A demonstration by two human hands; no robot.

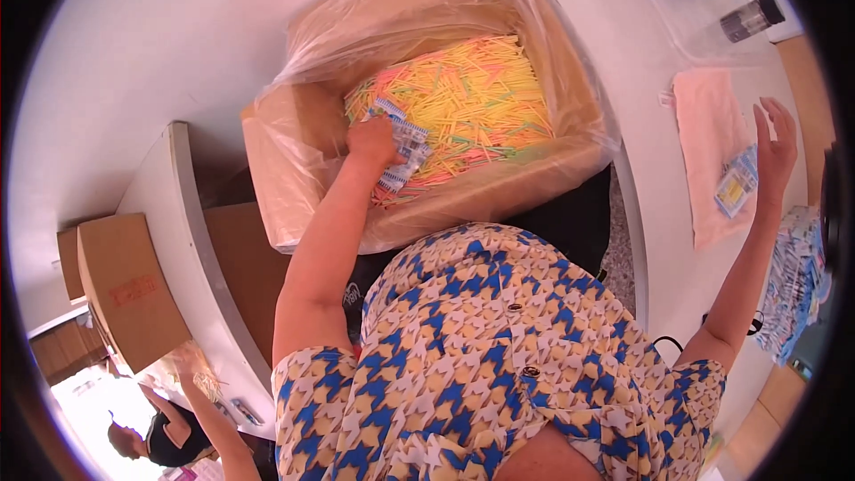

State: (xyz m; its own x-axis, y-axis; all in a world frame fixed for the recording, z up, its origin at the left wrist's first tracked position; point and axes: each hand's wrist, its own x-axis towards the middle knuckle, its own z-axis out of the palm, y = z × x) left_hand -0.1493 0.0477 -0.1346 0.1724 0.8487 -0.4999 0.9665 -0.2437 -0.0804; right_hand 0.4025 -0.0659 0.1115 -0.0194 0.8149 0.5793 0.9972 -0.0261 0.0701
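Observation:
My left hand point(372, 141) reaches into a cardboard box point(272, 180) lined with clear plastic film. It is closed on several small blue-and-white plastic packets point(408, 153), which lie just over a mass of thin sticks point(472, 93) in yellow, pink and green. On the right, my right hand point(777, 138) is raised near a pink towel point(704, 125), its fingers stretched and nothing seen in them. One flat blue-edged packet point(732, 196) rests on the towel, close to my right forearm.
A pile of similar packets point(793, 289) lies at the far right. A clear tray point(690, 13) with more packets and a dark-capped jar point(751, 20) stand at the upper right. At lower left are a cardboard carton point(129, 289) and another person point(169, 432).

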